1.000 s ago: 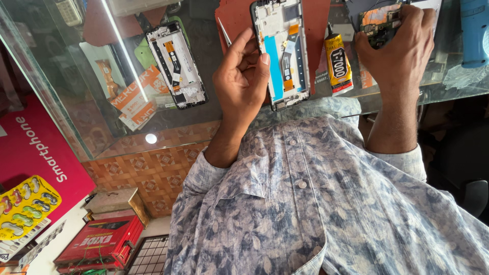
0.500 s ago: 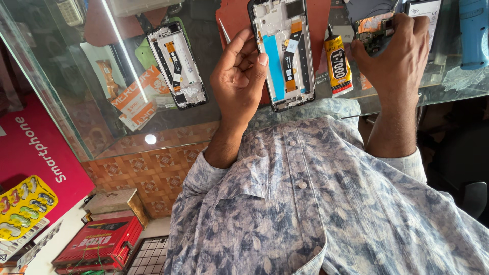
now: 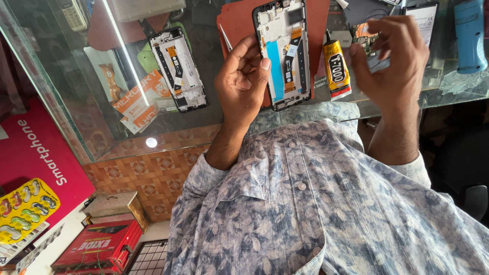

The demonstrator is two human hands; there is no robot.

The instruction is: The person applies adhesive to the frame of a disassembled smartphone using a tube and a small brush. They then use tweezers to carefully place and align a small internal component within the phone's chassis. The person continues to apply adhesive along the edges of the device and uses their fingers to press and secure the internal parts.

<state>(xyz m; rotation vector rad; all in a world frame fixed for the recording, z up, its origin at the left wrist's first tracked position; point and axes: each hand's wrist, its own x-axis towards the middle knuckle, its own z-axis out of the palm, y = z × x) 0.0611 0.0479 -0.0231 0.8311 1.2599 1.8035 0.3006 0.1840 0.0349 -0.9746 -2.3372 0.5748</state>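
Observation:
An opened phone frame (image 3: 282,51), white inside with a blue strip and orange flex cables, lies on a red mat (image 3: 321,20) on the glass counter (image 3: 91,102). My left hand (image 3: 242,81) curls against its left edge, the thumb tip pressed on the frame. My right hand (image 3: 395,63) hovers to the right of it and pinches a small circuit board (image 3: 365,38) in its fingertips. Between the two hands lies a yellow and black glue tube (image 3: 337,69).
A second opened phone frame (image 3: 178,69) lies at the left on the glass beside orange and white packets (image 3: 135,99). A black screen panel (image 3: 425,20) and a blue tool (image 3: 468,35) sit at the right. Pink and red boxes (image 3: 97,244) stand below the counter.
My right hand has come down and slightly left with the small board, its fingers spread more. My left hand stays on the phone frame's edge.

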